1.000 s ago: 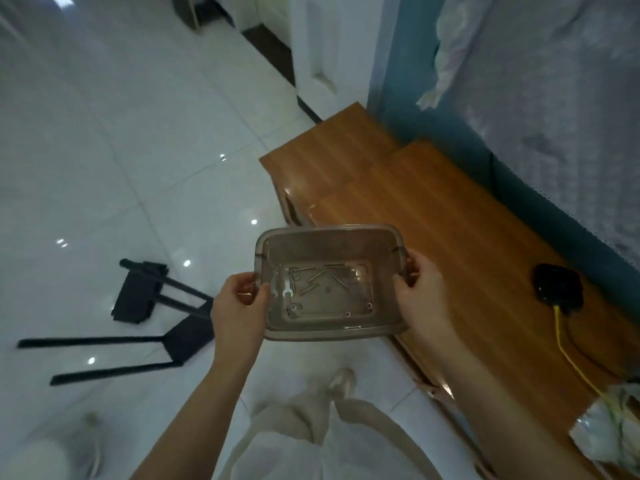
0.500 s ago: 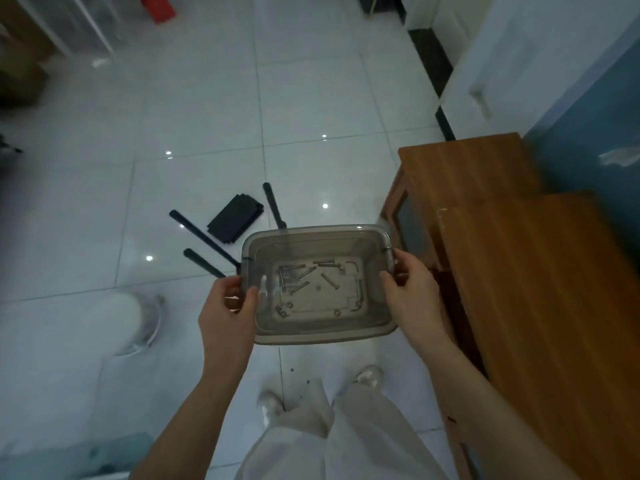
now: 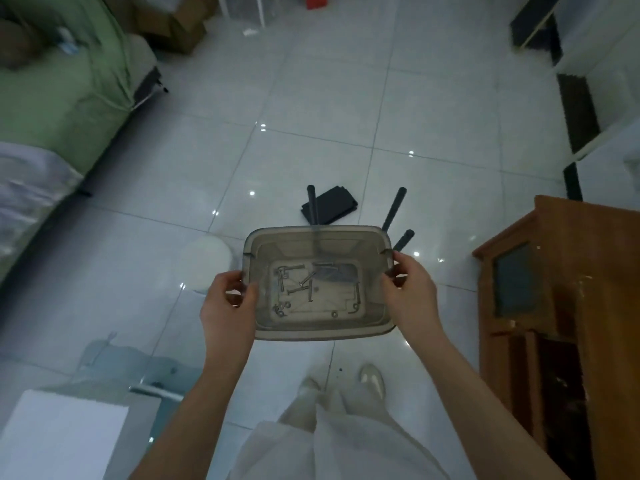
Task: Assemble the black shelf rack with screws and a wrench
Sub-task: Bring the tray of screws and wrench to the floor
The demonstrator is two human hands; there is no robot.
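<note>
I hold a translucent grey plastic bin [image 3: 318, 332] at waist height, my left hand [image 3: 227, 308] gripping its left rim and my right hand [image 3: 410, 294] its right rim. Several loose screws [image 3: 299, 284] and a small wrench [image 3: 281, 274] lie on the bin's bottom. Beyond the bin, black rack parts lie on the white tiled floor: a flat black panel [image 3: 330, 204] and black tubes [image 3: 394, 207], partly hidden behind the bin.
A wooden cabinet [image 3: 568, 306] stands at the right. A green-covered bed [image 3: 59, 95] fills the left side, cardboard boxes [image 3: 176, 26] behind it. A white round stool [image 3: 206, 259] sits left of the bin. A white block [image 3: 59, 438] lies at bottom left. My feet [image 3: 372, 381] are below.
My view has swung left, away from the wooden cabinet toward the open floor. The bin stays held in both hands, and the rack parts now lie straight ahead beyond it.
</note>
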